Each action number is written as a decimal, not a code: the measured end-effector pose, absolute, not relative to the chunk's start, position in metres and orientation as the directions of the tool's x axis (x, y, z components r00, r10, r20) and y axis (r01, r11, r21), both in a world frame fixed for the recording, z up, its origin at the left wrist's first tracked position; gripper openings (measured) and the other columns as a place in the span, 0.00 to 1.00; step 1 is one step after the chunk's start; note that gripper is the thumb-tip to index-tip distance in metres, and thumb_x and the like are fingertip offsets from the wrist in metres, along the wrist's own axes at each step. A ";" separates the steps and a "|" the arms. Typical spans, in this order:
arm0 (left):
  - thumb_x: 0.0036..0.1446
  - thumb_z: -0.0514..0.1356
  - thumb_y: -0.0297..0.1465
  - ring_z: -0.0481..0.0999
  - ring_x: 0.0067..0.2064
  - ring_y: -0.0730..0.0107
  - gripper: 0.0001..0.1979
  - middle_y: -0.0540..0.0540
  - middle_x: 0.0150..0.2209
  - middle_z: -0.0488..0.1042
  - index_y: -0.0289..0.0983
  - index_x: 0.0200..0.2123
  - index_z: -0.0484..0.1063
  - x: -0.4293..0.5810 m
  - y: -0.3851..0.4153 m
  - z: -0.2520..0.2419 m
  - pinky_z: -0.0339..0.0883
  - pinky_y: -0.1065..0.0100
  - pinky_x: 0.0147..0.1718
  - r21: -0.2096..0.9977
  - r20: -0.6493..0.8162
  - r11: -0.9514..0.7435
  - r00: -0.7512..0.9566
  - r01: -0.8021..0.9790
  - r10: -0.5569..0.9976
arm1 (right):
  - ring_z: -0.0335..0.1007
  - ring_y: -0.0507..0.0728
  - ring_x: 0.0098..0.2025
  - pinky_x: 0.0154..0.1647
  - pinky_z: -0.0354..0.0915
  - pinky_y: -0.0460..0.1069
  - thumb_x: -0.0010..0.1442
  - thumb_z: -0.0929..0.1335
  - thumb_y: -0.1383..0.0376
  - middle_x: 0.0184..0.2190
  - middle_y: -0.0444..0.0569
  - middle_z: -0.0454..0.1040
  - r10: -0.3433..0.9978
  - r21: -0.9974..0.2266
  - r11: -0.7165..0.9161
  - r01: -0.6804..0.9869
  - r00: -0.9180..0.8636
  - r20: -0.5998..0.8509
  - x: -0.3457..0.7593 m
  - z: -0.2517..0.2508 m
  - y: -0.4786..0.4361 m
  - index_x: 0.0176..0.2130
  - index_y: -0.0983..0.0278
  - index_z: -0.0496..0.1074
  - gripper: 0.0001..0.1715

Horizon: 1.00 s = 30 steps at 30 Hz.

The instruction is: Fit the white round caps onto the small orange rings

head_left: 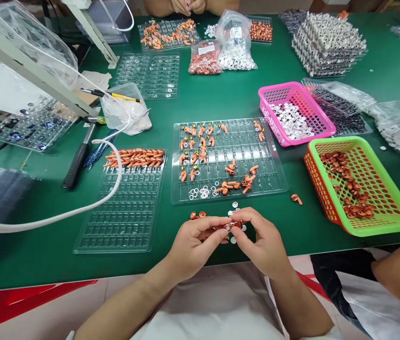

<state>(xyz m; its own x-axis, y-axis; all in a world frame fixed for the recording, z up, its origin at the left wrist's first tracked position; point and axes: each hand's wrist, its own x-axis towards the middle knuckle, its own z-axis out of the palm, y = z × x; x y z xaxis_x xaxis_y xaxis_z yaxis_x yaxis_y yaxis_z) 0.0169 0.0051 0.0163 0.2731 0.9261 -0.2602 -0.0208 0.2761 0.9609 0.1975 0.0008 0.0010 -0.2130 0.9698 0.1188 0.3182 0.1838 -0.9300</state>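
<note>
Fingertips (223,233) partly hide an orange piece (237,225); a co-worker (190,5) is cropped above.

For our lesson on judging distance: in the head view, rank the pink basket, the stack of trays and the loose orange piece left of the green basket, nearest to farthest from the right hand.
From the right hand:
1. Loose orange piece: just to its right.
2. Pink basket: farther up the table.
3. Stack of trays: far right.

White labels (236,32) on two plastic bags (204,64), print too small to read
</note>
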 end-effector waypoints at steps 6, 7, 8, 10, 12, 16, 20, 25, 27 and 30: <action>0.55 0.64 0.30 0.82 0.34 0.65 0.08 0.43 0.33 0.82 0.33 0.37 0.79 0.024 0.006 0.020 0.79 0.67 0.36 0.926 -0.366 0.378 0.203 -0.017 0.908 | 0.68 0.53 0.34 0.36 0.64 0.48 0.60 0.67 0.70 0.31 0.43 0.71 0.981 -0.920 0.141 0.365 -0.177 0.080 0.192 0.001 -0.003 0.37 0.60 0.68 0.05; 0.55 0.64 0.30 0.82 0.35 0.64 0.07 0.43 0.33 0.82 0.33 0.37 0.79 0.026 0.006 0.019 0.79 0.67 0.36 0.920 -0.380 0.390 0.195 -0.017 0.904 | 0.67 0.53 0.34 0.36 0.64 0.48 0.60 0.67 0.70 0.31 0.42 0.71 0.980 -0.917 0.141 0.373 -0.184 0.076 0.192 0.002 -0.003 0.37 0.60 0.68 0.05; 0.55 0.64 0.30 0.81 0.35 0.64 0.07 0.43 0.32 0.82 0.33 0.36 0.78 0.027 0.006 0.019 0.78 0.67 0.36 0.916 -0.390 0.401 0.189 -0.018 0.901 | 0.67 0.52 0.33 0.36 0.63 0.48 0.60 0.67 0.70 0.31 0.42 0.71 0.979 -0.915 0.141 0.379 -0.192 0.071 0.192 0.002 -0.003 0.37 0.60 0.67 0.05; 0.54 0.64 0.29 0.81 0.34 0.66 0.06 0.44 0.32 0.81 0.33 0.35 0.77 0.030 0.006 0.019 0.78 0.68 0.36 0.909 -0.404 0.415 0.186 -0.026 0.896 | 0.66 0.52 0.33 0.35 0.62 0.47 0.59 0.67 0.71 0.30 0.41 0.70 0.977 -0.915 0.133 0.380 -0.205 0.057 0.193 0.003 -0.002 0.35 0.60 0.66 0.06; 0.55 0.63 0.29 0.80 0.34 0.66 0.05 0.44 0.32 0.81 0.33 0.34 0.77 0.031 0.006 0.018 0.77 0.68 0.36 0.905 -0.408 0.423 0.192 -0.040 0.892 | 0.65 0.51 0.32 0.34 0.62 0.47 0.59 0.66 0.72 0.29 0.41 0.68 0.976 -0.919 0.127 0.374 -0.213 0.049 0.193 0.004 -0.001 0.33 0.60 0.65 0.07; 0.56 0.62 0.30 0.79 0.34 0.68 0.07 0.45 0.32 0.81 0.33 0.36 0.77 0.032 0.007 0.019 0.76 0.70 0.36 0.894 -0.424 0.444 0.201 -0.066 0.883 | 0.64 0.52 0.31 0.32 0.61 0.47 0.59 0.65 0.73 0.29 0.42 0.68 0.975 -0.917 0.143 0.371 -0.212 0.067 0.192 0.004 0.001 0.32 0.61 0.65 0.07; 0.55 0.62 0.31 0.77 0.31 0.70 0.07 0.46 0.31 0.80 0.33 0.34 0.77 0.032 0.008 0.019 0.75 0.69 0.34 0.878 -0.458 0.475 0.181 -0.059 0.870 | 0.63 0.52 0.30 0.31 0.61 0.48 0.59 0.65 0.72 0.29 0.43 0.68 0.974 -0.912 0.167 0.375 -0.207 0.093 0.190 0.002 0.000 0.32 0.61 0.66 0.07; 0.53 0.63 0.30 0.75 0.27 0.72 0.05 0.48 0.26 0.77 0.34 0.32 0.77 0.032 0.009 0.018 0.72 0.71 0.31 0.882 -0.466 0.471 0.132 -0.011 0.875 | 0.63 0.52 0.31 0.33 0.60 0.49 0.59 0.65 0.72 0.29 0.42 0.68 0.970 -0.907 0.177 0.383 -0.226 0.093 0.188 0.000 0.001 0.32 0.60 0.65 0.07; 0.52 0.63 0.30 0.74 0.26 0.73 0.05 0.48 0.26 0.77 0.34 0.31 0.77 0.032 0.009 0.020 0.72 0.71 0.29 0.884 -0.461 0.467 0.130 -0.023 0.878 | 0.63 0.52 0.32 0.33 0.60 0.49 0.59 0.65 0.72 0.29 0.42 0.67 0.968 -0.908 0.179 0.380 -0.231 0.094 0.188 0.001 0.000 0.32 0.60 0.64 0.07; 0.50 0.63 0.30 0.73 0.26 0.73 0.05 0.48 0.25 0.76 0.34 0.29 0.77 0.031 0.007 0.023 0.72 0.70 0.28 0.883 -0.456 0.466 0.134 -0.051 0.880 | 0.64 0.53 0.32 0.33 0.61 0.49 0.60 0.65 0.72 0.29 0.43 0.68 0.963 -0.908 0.201 0.368 -0.244 0.114 0.187 0.004 -0.001 0.33 0.60 0.64 0.07</action>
